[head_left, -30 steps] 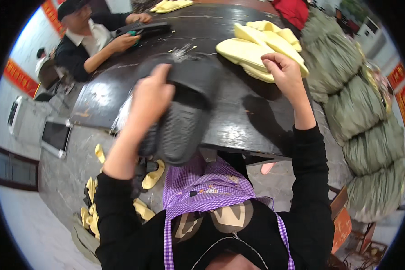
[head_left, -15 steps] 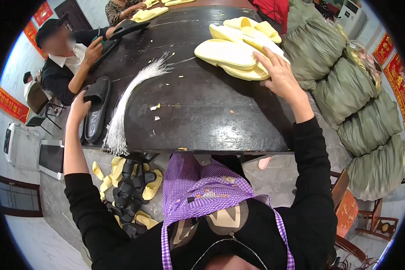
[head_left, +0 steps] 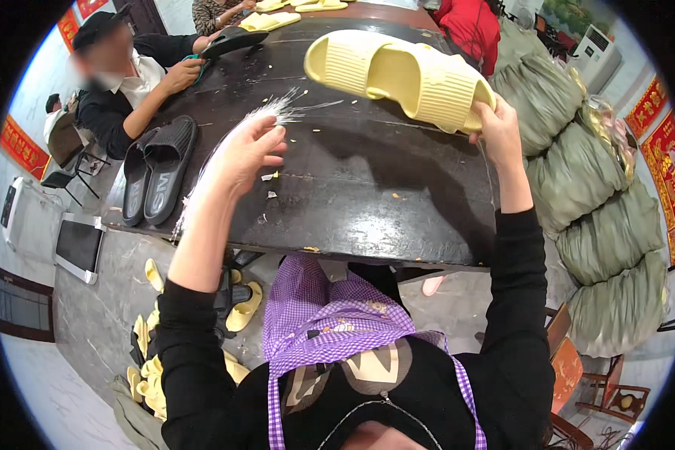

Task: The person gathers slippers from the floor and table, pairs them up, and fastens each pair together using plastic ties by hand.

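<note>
My right hand (head_left: 500, 129) grips yellow slide slippers (head_left: 446, 86) by their right end, thumb on the near side. They are raised over the far right of the table and overlap, so I cannot tell how many there are. My left hand (head_left: 246, 154) is open, fingers apart, over a bundle of thin white plastic strands (head_left: 289, 106). My hand and forearm cover much of that bundle. To the left of this hand, a pair of black slide slippers (head_left: 169, 171) lies side by side on the dark table (head_left: 352, 195).
Across the left corner a person (head_left: 120, 82) holds a dark slipper (head_left: 232, 43). More yellow slippers (head_left: 270, 20) lie at the far end. Large green sacks (head_left: 577, 172) are stacked at the right. Loose yellow and black slippers (head_left: 244, 307) cover the floor below left.
My left hand has left the black slippers and moved right, over the white strands. My right hand now grips and lifts the yellow slippers it was touching on the pile.
</note>
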`<state>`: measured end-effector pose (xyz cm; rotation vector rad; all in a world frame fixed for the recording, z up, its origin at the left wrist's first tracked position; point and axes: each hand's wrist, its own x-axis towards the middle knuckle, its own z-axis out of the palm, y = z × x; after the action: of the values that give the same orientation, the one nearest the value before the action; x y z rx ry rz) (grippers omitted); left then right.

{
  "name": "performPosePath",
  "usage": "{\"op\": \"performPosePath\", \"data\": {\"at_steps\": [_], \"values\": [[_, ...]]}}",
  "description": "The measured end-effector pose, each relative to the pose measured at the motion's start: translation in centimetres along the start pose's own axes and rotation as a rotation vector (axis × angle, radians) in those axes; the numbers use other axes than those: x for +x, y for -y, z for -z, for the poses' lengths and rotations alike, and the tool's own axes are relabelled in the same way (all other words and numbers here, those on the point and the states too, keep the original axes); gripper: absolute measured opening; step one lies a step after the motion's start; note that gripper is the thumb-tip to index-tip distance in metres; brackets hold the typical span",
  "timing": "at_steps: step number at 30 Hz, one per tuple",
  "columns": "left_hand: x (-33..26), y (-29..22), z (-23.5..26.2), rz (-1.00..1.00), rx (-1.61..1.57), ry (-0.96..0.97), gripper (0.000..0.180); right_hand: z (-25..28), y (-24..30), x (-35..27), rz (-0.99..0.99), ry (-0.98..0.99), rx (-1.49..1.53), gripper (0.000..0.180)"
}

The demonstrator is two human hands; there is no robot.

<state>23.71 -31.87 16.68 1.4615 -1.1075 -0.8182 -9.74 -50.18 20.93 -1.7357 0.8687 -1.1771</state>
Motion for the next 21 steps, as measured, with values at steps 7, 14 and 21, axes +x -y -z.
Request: {"op": "performPosePath", "data": {"at_steps": [7, 14, 21], "values": [[0.1, 1.5, -2.8, 0.088, -0.828, 0.084, 0.039, -1.0, -1.9, -2.8, -0.374, 0.260, 0.312, 0.027], [2.0, 3.8, -1.2, 0.098, -0.651, -0.096, 0.024, -0.5, -3.9, -4.9, -0.472, 0.335, 0.368, 0.031], [4.1, 3.1, 2.0, 0.264, -0.473, -0.087, 0.019, 9.3, -3.3, -1.2, -0.155, 0.228, 0.317, 0.038]]}}
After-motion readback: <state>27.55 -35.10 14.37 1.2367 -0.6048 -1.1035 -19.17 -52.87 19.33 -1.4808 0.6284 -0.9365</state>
